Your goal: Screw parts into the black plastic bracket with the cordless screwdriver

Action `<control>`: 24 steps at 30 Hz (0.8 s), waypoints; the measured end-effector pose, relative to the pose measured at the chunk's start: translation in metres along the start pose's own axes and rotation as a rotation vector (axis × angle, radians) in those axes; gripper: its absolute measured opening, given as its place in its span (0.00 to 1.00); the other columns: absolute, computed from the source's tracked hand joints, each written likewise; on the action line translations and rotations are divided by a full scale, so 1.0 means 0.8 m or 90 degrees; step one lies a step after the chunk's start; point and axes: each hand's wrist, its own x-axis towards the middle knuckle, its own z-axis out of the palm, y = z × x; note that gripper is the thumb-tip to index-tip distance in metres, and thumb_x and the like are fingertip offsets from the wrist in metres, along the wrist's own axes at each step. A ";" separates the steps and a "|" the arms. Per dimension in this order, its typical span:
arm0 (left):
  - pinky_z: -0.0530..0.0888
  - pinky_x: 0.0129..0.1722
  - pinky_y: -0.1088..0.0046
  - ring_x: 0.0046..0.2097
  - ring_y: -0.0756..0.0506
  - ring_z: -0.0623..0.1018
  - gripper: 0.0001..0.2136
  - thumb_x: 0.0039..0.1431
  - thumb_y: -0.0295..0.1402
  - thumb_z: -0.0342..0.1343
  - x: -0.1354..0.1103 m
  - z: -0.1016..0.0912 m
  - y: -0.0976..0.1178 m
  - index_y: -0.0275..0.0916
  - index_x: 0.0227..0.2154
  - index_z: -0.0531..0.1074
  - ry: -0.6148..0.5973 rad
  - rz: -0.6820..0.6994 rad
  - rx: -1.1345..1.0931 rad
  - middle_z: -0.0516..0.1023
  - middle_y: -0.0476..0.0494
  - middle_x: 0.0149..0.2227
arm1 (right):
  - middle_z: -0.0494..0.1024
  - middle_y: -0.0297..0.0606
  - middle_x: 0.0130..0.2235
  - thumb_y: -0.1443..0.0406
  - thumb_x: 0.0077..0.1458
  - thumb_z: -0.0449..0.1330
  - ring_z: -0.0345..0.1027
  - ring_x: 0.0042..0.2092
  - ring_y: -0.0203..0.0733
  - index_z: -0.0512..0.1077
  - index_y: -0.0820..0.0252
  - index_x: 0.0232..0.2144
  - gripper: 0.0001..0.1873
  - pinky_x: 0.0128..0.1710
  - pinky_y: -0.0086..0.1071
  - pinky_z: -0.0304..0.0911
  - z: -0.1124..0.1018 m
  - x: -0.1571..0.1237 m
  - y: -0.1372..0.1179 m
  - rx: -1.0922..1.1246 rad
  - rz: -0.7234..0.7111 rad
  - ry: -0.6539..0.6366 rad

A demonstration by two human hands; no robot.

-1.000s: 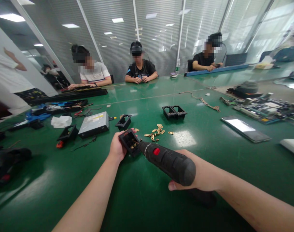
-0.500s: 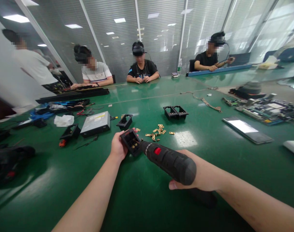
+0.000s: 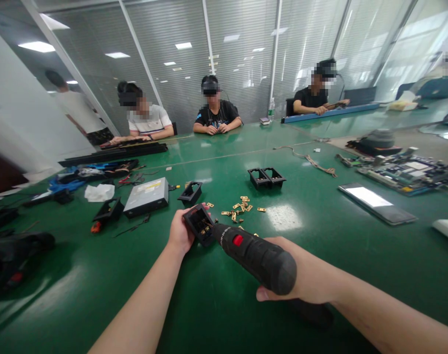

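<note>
My left hand [image 3: 181, 233] grips a black rectangular plastic housing [image 3: 194, 217], tilted so its open side faces me. Small brass parts [image 3: 206, 230] show inside it. In my right hand [image 3: 293, 268] is a black cordless screwdriver [image 3: 251, 253] with a red switch on top. Its front end points into the housing's right side; whether the bit touches a screw I cannot tell. Just beyond the housing lies a loose scatter of small brass plates and screws [image 3: 242, 206].
More black housings stand beyond: one [image 3: 190, 193] behind my left hand, a pair [image 3: 266, 177] farther right, another [image 3: 108, 211] at left beside a metal disc drive [image 3: 147, 195]. At right are a phone-like slab [image 3: 376, 202] and circuit boards [image 3: 411, 169]. Several people sit across the green table [image 3: 224, 157].
The view has tilted up slightly, so the scene sits a little lower. Both hands keep their hold on the housing and the screwdriver. The standing person at far left has shifted right.
</note>
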 end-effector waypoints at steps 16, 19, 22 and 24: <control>0.78 0.37 0.62 0.37 0.39 0.80 0.21 0.55 0.37 0.49 -0.001 -0.001 0.000 0.27 0.42 0.79 -0.005 0.004 0.008 0.82 0.33 0.40 | 0.78 0.39 0.34 0.57 0.35 0.76 0.73 0.37 0.49 0.74 0.62 0.38 0.28 0.32 0.35 0.66 -0.002 0.000 -0.004 0.022 -0.003 -0.016; 0.78 0.37 0.62 0.37 0.39 0.81 0.21 0.54 0.37 0.49 0.000 -0.001 -0.001 0.27 0.42 0.79 -0.005 0.005 0.006 0.82 0.33 0.40 | 0.78 0.39 0.34 0.57 0.34 0.76 0.72 0.36 0.49 0.75 0.62 0.39 0.28 0.32 0.36 0.66 -0.002 0.000 -0.005 0.020 0.000 -0.010; 0.78 0.37 0.62 0.37 0.39 0.81 0.21 0.54 0.37 0.49 0.000 -0.001 -0.001 0.27 0.42 0.79 -0.005 0.007 0.003 0.82 0.33 0.40 | 0.78 0.39 0.33 0.57 0.35 0.75 0.72 0.36 0.49 0.74 0.62 0.37 0.26 0.31 0.35 0.66 -0.001 -0.001 -0.006 0.018 0.000 -0.011; 0.78 0.37 0.62 0.37 0.39 0.81 0.21 0.54 0.37 0.49 0.000 0.000 -0.001 0.27 0.41 0.79 -0.007 0.006 0.004 0.82 0.33 0.40 | 0.78 0.39 0.33 0.58 0.35 0.75 0.72 0.36 0.49 0.74 0.62 0.37 0.26 0.32 0.36 0.66 -0.001 -0.001 -0.006 0.021 -0.002 -0.012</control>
